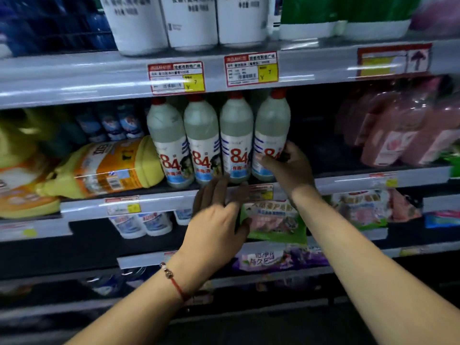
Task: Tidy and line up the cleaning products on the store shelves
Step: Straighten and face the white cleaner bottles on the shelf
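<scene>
Beside the four pale grey-white disinfectant bottles [219,140], which are capped in red and printed with a red "84" over blue stripes and a light blue band, a yellow jug [104,168] with an orange and white label is seen to their left, and pink translucent bottles [398,135] to their right. Above the bottles, red-bordered white price tags [251,68] with yellow patches are fixed to the silver-grey shelf edge [74,80], under white containers [191,21] with dark print. Below the bottles, a green and pink pouch [273,222] and a purple pack [281,260] are shown, and a red cord bracelet [174,282] is worn on the left wrist.

bare forearms, no sleeves — a red cord bracelet [174,282] with beads at the left wrist.
</scene>
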Tool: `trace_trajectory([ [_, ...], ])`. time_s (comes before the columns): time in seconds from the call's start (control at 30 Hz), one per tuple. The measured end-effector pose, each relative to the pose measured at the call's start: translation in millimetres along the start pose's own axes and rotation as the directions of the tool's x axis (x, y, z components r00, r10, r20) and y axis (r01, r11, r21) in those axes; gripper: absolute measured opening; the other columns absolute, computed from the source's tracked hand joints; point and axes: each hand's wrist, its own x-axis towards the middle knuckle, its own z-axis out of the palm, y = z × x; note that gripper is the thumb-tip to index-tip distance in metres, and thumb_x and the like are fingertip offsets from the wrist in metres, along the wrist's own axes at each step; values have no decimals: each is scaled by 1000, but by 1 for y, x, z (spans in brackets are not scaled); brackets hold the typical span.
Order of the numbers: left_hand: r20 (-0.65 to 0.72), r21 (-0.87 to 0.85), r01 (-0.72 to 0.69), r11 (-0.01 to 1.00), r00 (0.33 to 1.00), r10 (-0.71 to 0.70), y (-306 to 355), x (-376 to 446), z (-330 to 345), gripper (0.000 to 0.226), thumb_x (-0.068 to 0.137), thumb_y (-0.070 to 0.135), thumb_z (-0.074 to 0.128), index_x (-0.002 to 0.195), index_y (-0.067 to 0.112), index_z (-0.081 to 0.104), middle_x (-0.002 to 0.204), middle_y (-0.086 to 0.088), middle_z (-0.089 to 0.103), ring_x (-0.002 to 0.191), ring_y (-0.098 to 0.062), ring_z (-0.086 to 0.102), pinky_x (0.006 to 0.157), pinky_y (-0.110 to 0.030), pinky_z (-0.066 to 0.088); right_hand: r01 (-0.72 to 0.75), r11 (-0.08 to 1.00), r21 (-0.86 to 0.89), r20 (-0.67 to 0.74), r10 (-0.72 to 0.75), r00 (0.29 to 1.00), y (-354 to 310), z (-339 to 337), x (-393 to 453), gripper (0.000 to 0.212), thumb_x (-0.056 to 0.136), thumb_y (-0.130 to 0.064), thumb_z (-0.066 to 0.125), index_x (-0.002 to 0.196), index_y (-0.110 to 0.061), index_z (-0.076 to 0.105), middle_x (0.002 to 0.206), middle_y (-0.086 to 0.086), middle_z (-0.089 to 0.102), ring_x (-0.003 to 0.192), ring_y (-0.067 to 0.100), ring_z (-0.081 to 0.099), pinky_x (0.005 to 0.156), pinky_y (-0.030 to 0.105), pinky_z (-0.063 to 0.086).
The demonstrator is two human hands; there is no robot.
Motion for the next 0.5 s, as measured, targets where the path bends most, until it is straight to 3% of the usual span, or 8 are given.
trace_trajectory([
  [0.1,-6,5,43,999,999,-43,0,-4,0,66,85,43,61,144,19,47,151,-21,42,137,-43,38,111,-53,37,33,999,-43,25,-32,999,3,1,-2,41,82,-23,81,119,-21,64,106,-4,70,93,2,66,82,27,56],
  [0.23,-19,40,74,996,997,-74,-6,-7,-1,69,85,44,63,146,17,46,151,-18,43,135,-41,41,110,-51,39,40,990,-138,12,-39,999,1,0,-7,45,83,-33,79,122,-25,57,112,-6,66,102,13,64,93,39,54],
  [0.4,-11,41,97,994,995,-97,-22,-20,-8,69,88,48,58,148,19,42,151,-13,43,137,-38,39,110,-51,40,62,948,-313,12,-61,998,-1,0,-51,80,87,-39,74,153,-29,30,150,-5,48,133,13,50,109,37,44],
  [0.5,12,44,126,991,992,-127,-38,-40,-16,70,90,51,53,152,22,37,153,-11,41,139,-36,39,108,-52,41,112,830,-547,75,-84,994,-8,9,-93,78,90,-33,70,156,-25,30,159,-1,35,144,18,35,118,37,34],
])
